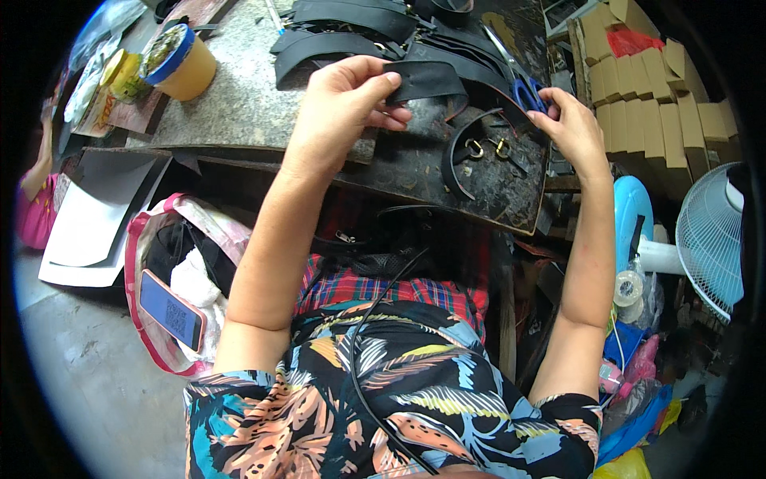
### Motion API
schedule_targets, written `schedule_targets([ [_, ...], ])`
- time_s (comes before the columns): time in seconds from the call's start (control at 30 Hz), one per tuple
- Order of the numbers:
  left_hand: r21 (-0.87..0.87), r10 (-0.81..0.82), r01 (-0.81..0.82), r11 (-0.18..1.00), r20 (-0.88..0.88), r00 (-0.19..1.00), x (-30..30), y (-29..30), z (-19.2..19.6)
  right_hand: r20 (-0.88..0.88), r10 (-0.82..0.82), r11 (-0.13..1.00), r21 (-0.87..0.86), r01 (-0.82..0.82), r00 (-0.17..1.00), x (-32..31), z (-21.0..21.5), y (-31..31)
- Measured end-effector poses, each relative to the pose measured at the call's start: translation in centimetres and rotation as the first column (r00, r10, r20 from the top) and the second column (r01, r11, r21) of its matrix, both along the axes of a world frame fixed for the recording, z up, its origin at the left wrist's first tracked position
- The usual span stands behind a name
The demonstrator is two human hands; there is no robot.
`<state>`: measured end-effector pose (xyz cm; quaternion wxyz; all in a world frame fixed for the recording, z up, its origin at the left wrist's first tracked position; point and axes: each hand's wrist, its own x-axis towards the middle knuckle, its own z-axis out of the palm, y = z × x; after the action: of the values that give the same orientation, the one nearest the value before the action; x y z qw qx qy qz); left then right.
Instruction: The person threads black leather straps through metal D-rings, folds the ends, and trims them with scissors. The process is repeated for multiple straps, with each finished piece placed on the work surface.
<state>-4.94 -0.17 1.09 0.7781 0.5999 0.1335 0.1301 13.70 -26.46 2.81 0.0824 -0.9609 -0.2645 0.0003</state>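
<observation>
Tub (191, 76) left, strap (431, 81) between, scissors (517, 72) right — fan (710, 239) farther right.

The black strap (431, 81) looks like leather, smooth with a low sheen, while the scissors (519, 77) pair bright metal blades with smooth blue plastic handles; shiny gold-coloured metal marks the small fittings (502, 148); the dark bench top (511, 195) is scuffed and rough, the slab (247, 100) grainy and stone-like, the cartons (638, 136) matt cardboard, the tub (193, 76) smooth plastic, the shirt (399, 399) printed cloth, the phone screen (170, 310) glossy
</observation>
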Motion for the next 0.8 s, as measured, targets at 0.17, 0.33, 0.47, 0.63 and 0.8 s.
schedule_targets([
  [0.17,-0.13,-0.005,0.012,0.991,0.055,0.998,-0.4,-0.3,0.0,-0.195,-0.005,0.986,0.163,0.038,0.981,1.3,0.7,0.0],
  [0.33,-0.149,0.021,-0.014,0.989,0.046,0.999,-0.9,-0.3,0.1,-0.38,0.238,0.66,0.738,0.138,0.894,-3.1,2.5,-1.3],
  [0.47,-0.147,0.017,-0.01,0.989,0.047,0.999,-1.0,-0.6,0.4,-0.606,0.471,0.603,0.751,0.267,0.641,-10.6,3.8,-2.0],
  [0.63,-0.165,0.026,-0.012,0.986,0.079,0.997,-1.2,-1.5,0.7,-0.753,0.536,0.702,0.649,0.295,0.382,-15.0,3.0,-1.2],
  [0.8,-0.141,0.033,-0.018,0.99,0.106,0.994,-1.2,-2.1,0.7,-0.785,0.446,0.774,0.579,0.255,0.431,-14.9,2.2,-1.3],
])
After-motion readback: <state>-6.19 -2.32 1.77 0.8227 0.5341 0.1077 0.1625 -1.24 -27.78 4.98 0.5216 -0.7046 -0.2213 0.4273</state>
